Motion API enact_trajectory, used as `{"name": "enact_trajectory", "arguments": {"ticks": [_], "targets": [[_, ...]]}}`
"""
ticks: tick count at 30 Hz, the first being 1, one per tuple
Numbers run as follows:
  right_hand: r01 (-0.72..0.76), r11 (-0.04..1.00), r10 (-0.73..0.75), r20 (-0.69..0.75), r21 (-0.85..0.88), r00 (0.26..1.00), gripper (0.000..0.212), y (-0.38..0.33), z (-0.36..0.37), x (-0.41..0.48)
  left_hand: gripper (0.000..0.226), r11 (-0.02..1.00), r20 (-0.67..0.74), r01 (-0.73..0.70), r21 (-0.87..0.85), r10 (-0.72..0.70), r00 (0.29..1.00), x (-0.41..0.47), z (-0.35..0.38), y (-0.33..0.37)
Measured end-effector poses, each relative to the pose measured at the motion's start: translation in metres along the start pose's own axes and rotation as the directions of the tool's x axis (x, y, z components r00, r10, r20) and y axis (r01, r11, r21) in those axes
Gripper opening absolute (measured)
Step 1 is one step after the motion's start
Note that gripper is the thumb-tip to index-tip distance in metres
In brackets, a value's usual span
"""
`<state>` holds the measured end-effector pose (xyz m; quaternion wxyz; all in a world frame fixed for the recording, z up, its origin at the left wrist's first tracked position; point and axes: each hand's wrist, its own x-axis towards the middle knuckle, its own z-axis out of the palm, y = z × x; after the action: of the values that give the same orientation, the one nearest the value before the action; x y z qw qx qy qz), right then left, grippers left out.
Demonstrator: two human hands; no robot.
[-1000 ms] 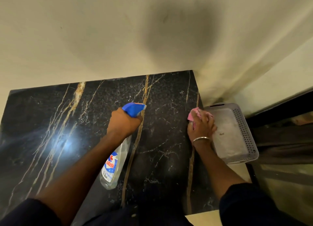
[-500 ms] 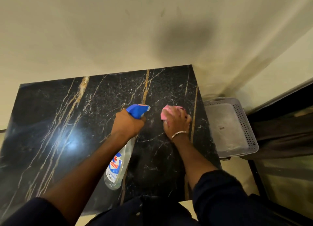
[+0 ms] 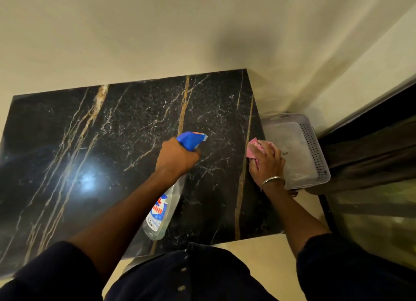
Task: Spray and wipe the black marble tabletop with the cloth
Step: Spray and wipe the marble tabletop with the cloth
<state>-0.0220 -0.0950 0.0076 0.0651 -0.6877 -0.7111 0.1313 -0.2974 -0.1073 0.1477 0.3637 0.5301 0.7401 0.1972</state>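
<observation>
The black marble tabletop point(image 3: 117, 147) with gold and white veins fills the middle of the view. My left hand point(image 3: 176, 157) grips a clear spray bottle point(image 3: 163, 208) by its blue trigger head, nozzle aimed toward the far right of the top. My right hand point(image 3: 266, 160) presses a pink cloth point(image 3: 252, 151) onto the tabletop's right edge; most of the cloth is hidden under the fingers. A metal bangle sits on that wrist.
A grey perforated plastic basket point(image 3: 315, 152) stands just right of the table, touching my right hand's side. A cream wall point(image 3: 157, 41) runs behind the table. A dark curtain and glass panel point(image 3: 371, 165) lie at the right.
My right hand slid the cloth from the right edge toward the middle, then back to the right edge. The left hand kept the bottle in about the same place.
</observation>
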Motion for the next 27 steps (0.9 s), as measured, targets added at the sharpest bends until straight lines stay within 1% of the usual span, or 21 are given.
{"name": "enact_trajectory", "arguments": {"ticks": [3, 6, 10, 14, 18, 20, 21, 22, 23, 24, 25, 26, 27], "targets": [[0.006, 1.000, -0.005, -0.011, 0.015, 1.000, 0.053, 0.008, 0.004, -0.029, 0.023, 1.000, 0.007, -0.015, 0.000, 0.015, 1.000, -0.005, 0.015, 0.005], [0.022, 1.000, -0.021, -0.025, 0.015, 0.999, 0.052, 0.014, 0.007, -0.056, 0.019, 0.998, 0.010, -0.054, -0.010, 0.054, 0.998, -0.011, 0.027, 0.010], [0.043, 0.999, -0.043, -0.023, 0.006, 0.999, 0.054, 0.023, 0.007, -0.095, 0.020, 0.997, 0.067, -0.070, -0.018, 0.071, 0.995, -0.017, 0.035, 0.013], [0.019, 1.000, -0.019, -0.013, -0.008, 1.000, 0.055, 0.028, 0.005, -0.143, 0.030, 0.998, 0.075, -0.052, -0.028, 0.054, 0.996, -0.019, 0.039, 0.009], [-0.034, 0.999, 0.035, 0.030, -0.040, 0.999, 0.055, 0.030, 0.009, -0.188, 0.025, 0.996, 0.058, -0.078, -0.042, 0.080, 0.995, -0.026, 0.035, 0.007], [0.001, 1.000, 0.000, 0.040, -0.022, 0.999, 0.052, 0.031, 0.009, -0.195, 0.026, 0.995, 0.048, -0.090, -0.044, 0.092, 0.995, -0.028, 0.034, 0.005], [0.042, 0.999, -0.042, 0.016, 0.023, 0.999, 0.050, 0.034, 0.007, -0.194, 0.026, 0.995, 0.051, -0.091, -0.047, 0.093, 0.994, -0.029, 0.035, 0.004], [0.041, 0.989, -0.043, 0.010, 0.139, 0.999, 0.046, 0.031, -0.001, -0.189, 0.027, 0.996, 0.069, -0.085, -0.025, 0.087, 0.994, -0.032, 0.034, 0.005], [-0.023, 0.938, 0.008, 0.045, 0.347, 0.999, 0.040, 0.027, -0.010, -0.184, 0.028, 0.996, 0.092, -0.094, 0.003, 0.093, 0.991, -0.032, 0.035, 0.003], [-0.139, 0.806, 0.107, 0.089, 0.576, 0.990, 0.032, 0.018, -0.026, -0.180, 0.031, 0.993, 0.134, -0.107, 0.045, 0.100, 0.986, -0.035, 0.035, 0.004], [-0.285, 0.568, 0.257, 0.162, 0.772, 0.953, 0.023, 0.009, -0.040, -0.173, 0.034, 0.989, 0.177, -0.132, 0.070, 0.118, 0.977, -0.038, 0.037, 0.004], [-0.398, 0.233, 0.404, 0.284, 0.887, 0.869, 0.019, 0.001, -0.054, -0.165, 0.036, 0.982, 0.225, -0.162, 0.093, 0.137, 0.965, -0.042, 0.039, 0.006], [-0.418, -0.147, 0.419, 0.439, 0.897, 0.795, 0.022, 0.002, -0.057, -0.156, 0.036, 0.974, 0.274, -0.197, 0.112, 0.160, 0.948, -0.048, 0.042, 0.009]]}}
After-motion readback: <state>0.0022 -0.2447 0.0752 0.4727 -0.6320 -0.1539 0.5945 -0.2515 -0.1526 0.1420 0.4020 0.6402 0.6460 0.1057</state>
